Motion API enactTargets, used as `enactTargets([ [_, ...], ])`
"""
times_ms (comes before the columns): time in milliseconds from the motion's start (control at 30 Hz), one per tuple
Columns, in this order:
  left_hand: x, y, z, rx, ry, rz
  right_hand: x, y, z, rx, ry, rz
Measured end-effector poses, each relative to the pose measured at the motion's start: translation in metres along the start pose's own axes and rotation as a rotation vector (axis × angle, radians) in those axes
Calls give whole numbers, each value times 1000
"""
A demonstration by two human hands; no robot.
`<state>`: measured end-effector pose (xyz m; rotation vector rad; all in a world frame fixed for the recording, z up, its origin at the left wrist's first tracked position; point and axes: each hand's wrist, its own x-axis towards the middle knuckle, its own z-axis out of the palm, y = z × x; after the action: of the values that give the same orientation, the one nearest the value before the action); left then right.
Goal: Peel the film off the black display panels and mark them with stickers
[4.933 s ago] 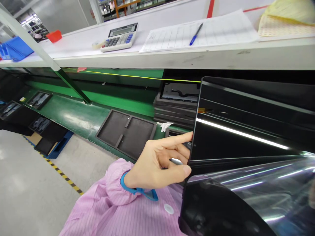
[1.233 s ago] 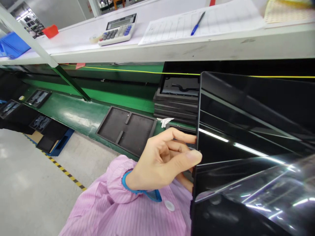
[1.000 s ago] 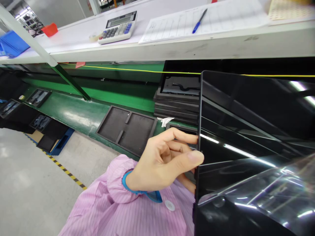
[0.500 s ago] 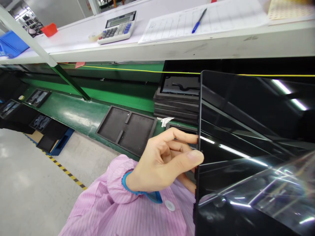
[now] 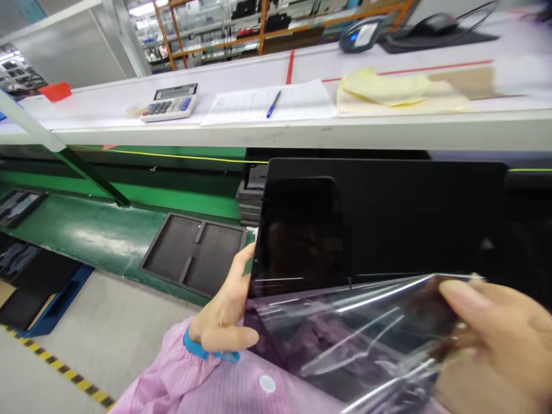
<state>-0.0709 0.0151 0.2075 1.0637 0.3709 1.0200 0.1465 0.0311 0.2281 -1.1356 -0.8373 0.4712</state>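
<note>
A black glossy screen panel (image 5: 388,218) stands tilted up in front of me. My left hand (image 5: 228,313) grips its left edge, thumb at the near side and the other fingers partly hidden behind. Across the panel's lower part lies a clear plastic film (image 5: 345,339), creased and partly lifted off the surface. My right hand (image 5: 500,339), slightly blurred, pinches the film's upper right corner between thumb and fingers. A pink striped sleeve with a blue cuff (image 5: 194,345) covers my left wrist.
A black divided foam tray (image 5: 164,259) lies on the green bench (image 5: 103,224). Stacked black trays (image 5: 249,204) stand behind the panel. The white shelf above holds a calculator (image 5: 172,103), a pen (image 5: 273,104), paper sheets (image 5: 233,106) and a scanner (image 5: 361,35).
My view has swung right, and my right hand has come into sight holding the film. The panel appears further left, with its right end now visible.
</note>
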Motion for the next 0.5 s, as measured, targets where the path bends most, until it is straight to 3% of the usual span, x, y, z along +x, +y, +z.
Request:
enactTargets([
  [100,-2,-6,0,82,79,-32,-5,-14,11,72,-34,-57],
  [333,-8,-4,13,124,434,-117,-13,-22,4,64,-92,-96],
  [500,-9,-4,16,150,473,-87,-12,-28,1,27,-84,-70],
])
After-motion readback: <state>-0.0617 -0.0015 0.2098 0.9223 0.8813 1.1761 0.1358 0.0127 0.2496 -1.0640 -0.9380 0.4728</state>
